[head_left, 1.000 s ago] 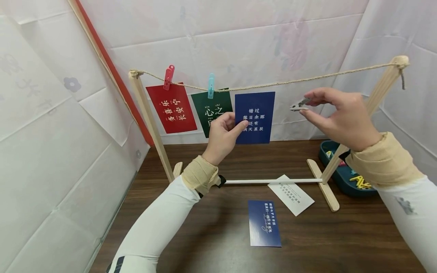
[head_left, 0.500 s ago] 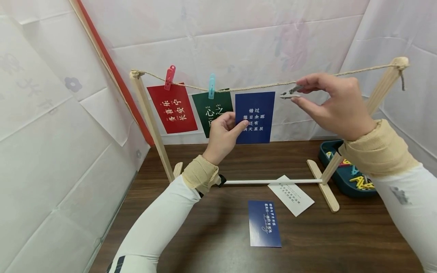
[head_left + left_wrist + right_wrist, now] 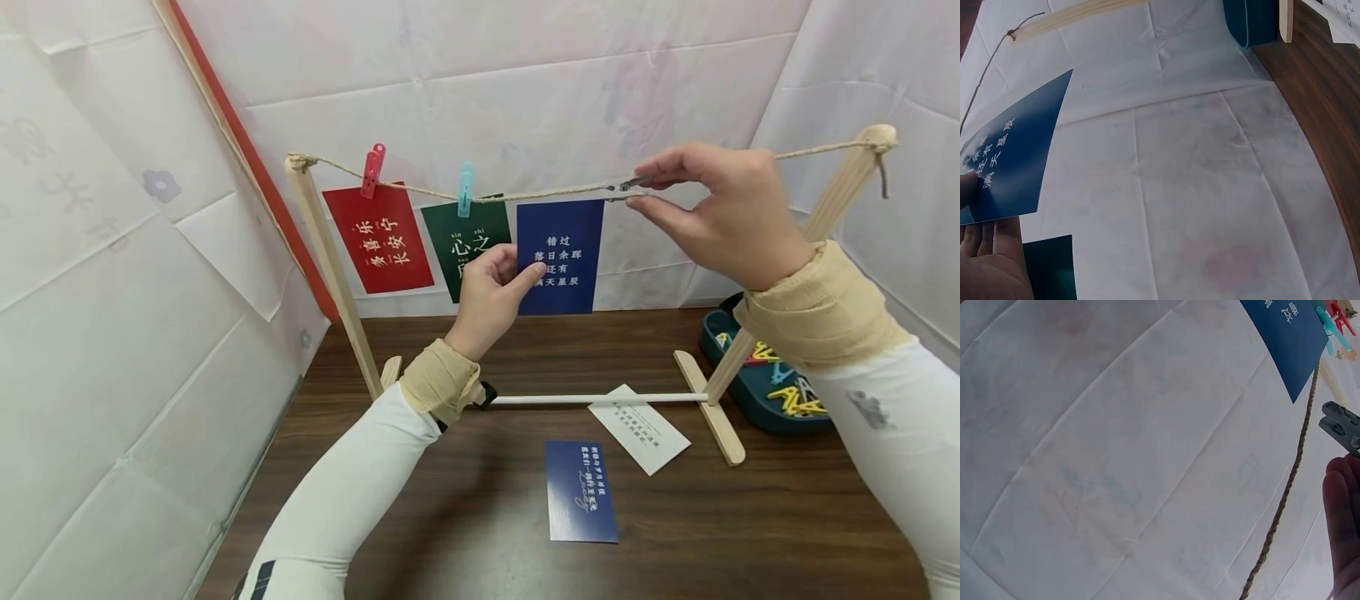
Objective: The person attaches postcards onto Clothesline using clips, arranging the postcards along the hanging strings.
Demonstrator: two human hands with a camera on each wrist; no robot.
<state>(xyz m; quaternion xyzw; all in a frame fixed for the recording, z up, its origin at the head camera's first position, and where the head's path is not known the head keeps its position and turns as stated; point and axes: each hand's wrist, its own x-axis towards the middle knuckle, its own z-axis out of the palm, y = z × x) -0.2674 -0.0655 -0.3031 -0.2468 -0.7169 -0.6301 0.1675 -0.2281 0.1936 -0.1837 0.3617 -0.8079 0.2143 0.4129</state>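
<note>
My left hand [image 3: 491, 296] pinches the left edge of an upright blue card [image 3: 573, 221] with white writing, held just under the twine line [image 3: 558, 192]. In my right hand [image 3: 723, 212] a grey clothespin [image 3: 621, 190] is pinched between thumb and fingers, its tip near the card's top right corner. In the right wrist view the grey clothespin [image 3: 1341, 422] appears apart from both the card [image 3: 1291, 350] and the twine. To the left, a red card [image 3: 375, 242] hangs by a red clothespin [image 3: 371, 171]; a green card [image 3: 442, 229], partly behind my left hand, hangs by a light blue clothespin [image 3: 465, 187].
Wooden posts [image 3: 330, 283] at either side carry the twine, joined low by a white rod [image 3: 555, 400]. Another blue card [image 3: 570, 492] and a white card [image 3: 652, 437] lie on the brown table [image 3: 465, 508]. A teal tray [image 3: 765, 421] of clothespins stands at right.
My right hand has moved left and slightly up with the grey clothespin, toward the blue card's top right corner. My left hand and its card stay nearly still.
</note>
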